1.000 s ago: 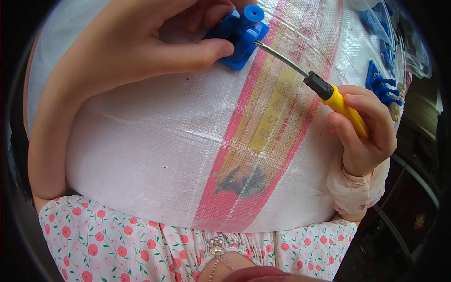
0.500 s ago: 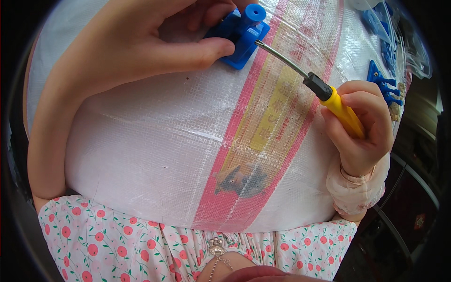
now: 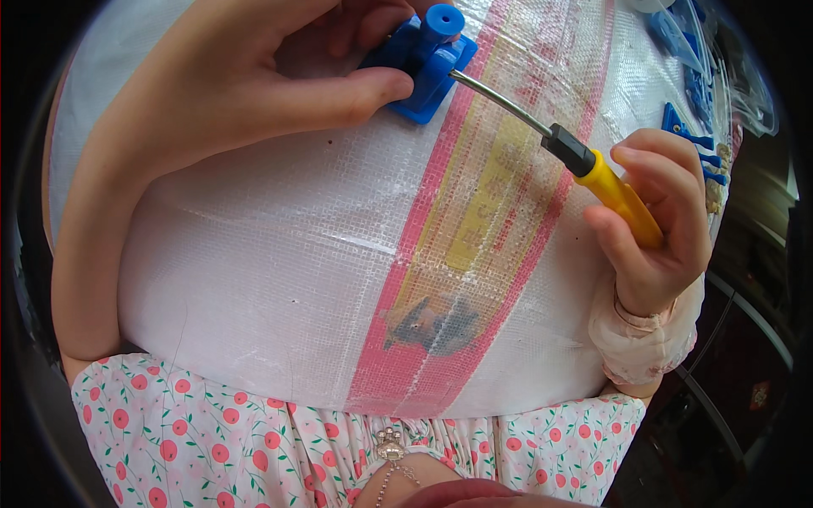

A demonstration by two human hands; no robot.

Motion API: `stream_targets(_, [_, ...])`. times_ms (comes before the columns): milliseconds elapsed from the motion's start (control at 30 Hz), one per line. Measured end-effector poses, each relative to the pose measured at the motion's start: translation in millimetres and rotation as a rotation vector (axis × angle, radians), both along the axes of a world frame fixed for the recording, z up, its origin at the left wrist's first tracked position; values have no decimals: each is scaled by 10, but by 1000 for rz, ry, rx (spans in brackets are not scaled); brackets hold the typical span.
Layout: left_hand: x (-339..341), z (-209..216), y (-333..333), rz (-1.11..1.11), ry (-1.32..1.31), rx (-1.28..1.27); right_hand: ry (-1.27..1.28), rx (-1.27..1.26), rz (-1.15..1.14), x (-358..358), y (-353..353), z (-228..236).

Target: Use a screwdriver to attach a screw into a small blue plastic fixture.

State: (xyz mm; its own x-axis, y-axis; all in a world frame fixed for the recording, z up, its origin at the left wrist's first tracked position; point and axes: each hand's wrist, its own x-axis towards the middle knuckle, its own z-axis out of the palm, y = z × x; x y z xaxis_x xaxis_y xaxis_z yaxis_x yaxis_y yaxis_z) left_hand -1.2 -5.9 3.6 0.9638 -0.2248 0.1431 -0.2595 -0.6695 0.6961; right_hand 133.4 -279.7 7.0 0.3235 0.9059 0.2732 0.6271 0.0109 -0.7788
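Observation:
Near the top of the head view, my left hand (image 3: 288, 89) grips a blue plastic part (image 3: 434, 66) with a square base and a round, holed knob. Its thumb presses along the base's near side, and the other fingers are partly hidden behind the part. A screwdriver (image 3: 622, 199) with a yellow handle and black collar lies in my right hand (image 3: 673, 224). The thumb and forefinger stand a little off the handle, whose end rests against the palm and curled fingers. The metal shaft slants up-left, its tip against the blue part's right side.
White woven plastic sheeting (image 3: 246, 254) with a pink and yellow printed band covers the work surface. At the right edge lie another blue plastic piece (image 3: 677, 127) with prongs and several clear plastic bags (image 3: 749, 102). Dark furniture (image 3: 737, 364) stands beyond the right edge.
The blue part and the screwdriver tip have shifted slightly left. My right thumb and forefinger have loosened from the yellow handle and spread apart.

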Motion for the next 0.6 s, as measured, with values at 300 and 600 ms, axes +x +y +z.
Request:
stream_targets(300, [-5, 32, 10, -15, -20, 63, -24, 67, 24, -20, 45, -59])
stream_targets(600, [-6, 16, 17, -4, -6, 19, -10, 26, -37, 6, -24, -26])
